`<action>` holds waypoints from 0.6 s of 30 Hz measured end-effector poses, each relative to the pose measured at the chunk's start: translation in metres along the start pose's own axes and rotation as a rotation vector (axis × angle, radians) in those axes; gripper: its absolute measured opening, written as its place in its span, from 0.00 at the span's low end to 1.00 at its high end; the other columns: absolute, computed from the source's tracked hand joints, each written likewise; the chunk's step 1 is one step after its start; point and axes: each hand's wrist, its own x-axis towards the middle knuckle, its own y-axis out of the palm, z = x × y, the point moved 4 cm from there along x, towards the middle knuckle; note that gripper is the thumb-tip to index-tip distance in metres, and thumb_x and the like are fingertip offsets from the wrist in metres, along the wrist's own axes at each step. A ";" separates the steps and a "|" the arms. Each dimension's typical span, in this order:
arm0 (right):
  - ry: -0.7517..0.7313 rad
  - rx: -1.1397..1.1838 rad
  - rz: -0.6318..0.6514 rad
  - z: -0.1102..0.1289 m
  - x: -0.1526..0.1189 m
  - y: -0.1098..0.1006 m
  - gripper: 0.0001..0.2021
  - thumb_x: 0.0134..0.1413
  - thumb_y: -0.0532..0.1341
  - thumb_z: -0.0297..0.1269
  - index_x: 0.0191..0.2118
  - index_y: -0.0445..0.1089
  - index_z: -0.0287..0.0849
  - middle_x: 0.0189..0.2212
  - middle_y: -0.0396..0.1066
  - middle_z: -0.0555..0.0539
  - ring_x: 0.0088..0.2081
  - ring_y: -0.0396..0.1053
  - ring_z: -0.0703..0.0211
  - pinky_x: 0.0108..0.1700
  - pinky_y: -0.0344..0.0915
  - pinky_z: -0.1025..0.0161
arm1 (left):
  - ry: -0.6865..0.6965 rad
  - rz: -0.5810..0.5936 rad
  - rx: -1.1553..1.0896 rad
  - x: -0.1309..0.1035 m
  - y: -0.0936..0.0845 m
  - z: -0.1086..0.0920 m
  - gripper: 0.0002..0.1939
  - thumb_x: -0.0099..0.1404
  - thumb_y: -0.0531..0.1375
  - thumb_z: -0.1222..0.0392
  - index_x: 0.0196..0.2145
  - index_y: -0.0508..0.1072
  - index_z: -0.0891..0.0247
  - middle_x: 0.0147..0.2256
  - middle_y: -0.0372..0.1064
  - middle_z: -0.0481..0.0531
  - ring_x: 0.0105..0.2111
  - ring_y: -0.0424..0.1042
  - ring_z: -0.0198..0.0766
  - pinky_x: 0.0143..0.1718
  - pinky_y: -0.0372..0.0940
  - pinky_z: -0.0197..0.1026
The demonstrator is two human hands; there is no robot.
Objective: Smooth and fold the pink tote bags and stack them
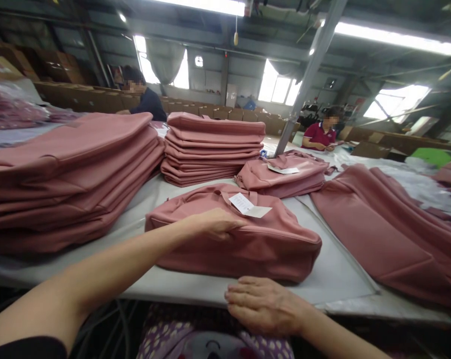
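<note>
A pink bag [277,249] lies on the white-covered table [188,289] in front of me, its handle and a white paper tag [249,205] on top. My left hand [220,224] is closed on the upper front edge of this bag, left of its middle; its fingertips are partly hidden. Nearer to me, at the table's front edge, my right hand [264,305] is held flat with its fingers stretched out, just below the bag's front. Nothing shows in it.
Pink bags are stacked at the left [72,184], behind the bag [214,149] and at the back right [285,174]. More pink pieces [389,239] lie at the right. A metal post [303,80] rises behind. Two people [148,102] [320,133] are farther back.
</note>
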 end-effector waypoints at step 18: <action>1.158 0.049 -0.591 -0.104 -0.145 0.025 0.26 0.60 0.47 0.49 0.19 0.69 0.41 0.15 0.66 0.46 0.18 0.63 0.60 0.21 0.60 0.65 | -0.102 -0.002 0.039 -0.018 0.080 -0.008 0.28 0.62 0.48 0.69 0.58 0.59 0.47 0.35 0.66 0.51 0.32 0.68 0.39 0.32 0.58 0.38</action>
